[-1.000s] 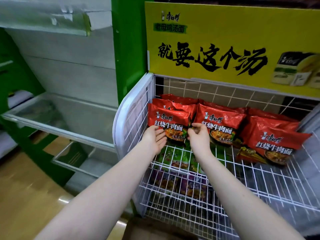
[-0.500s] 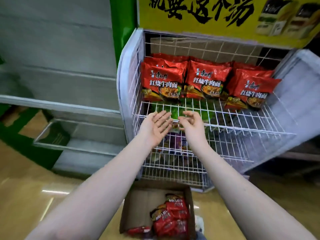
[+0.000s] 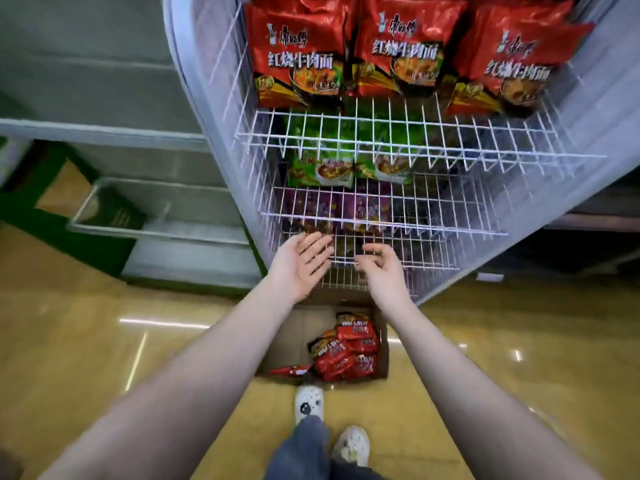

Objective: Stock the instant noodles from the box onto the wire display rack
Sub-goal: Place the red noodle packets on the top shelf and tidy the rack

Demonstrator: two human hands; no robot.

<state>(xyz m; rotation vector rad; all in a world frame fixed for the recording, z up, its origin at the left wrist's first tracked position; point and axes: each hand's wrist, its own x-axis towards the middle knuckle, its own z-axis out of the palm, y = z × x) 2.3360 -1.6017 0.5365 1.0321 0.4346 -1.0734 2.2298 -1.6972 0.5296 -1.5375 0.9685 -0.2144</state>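
While L hand, R hand hover empty, box holds pkts.

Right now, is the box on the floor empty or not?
Not empty. The box holds a pile of red noodle packs; part of its bottom shows bare.

red noodle packs | white wire rack | brown box | yellow floor
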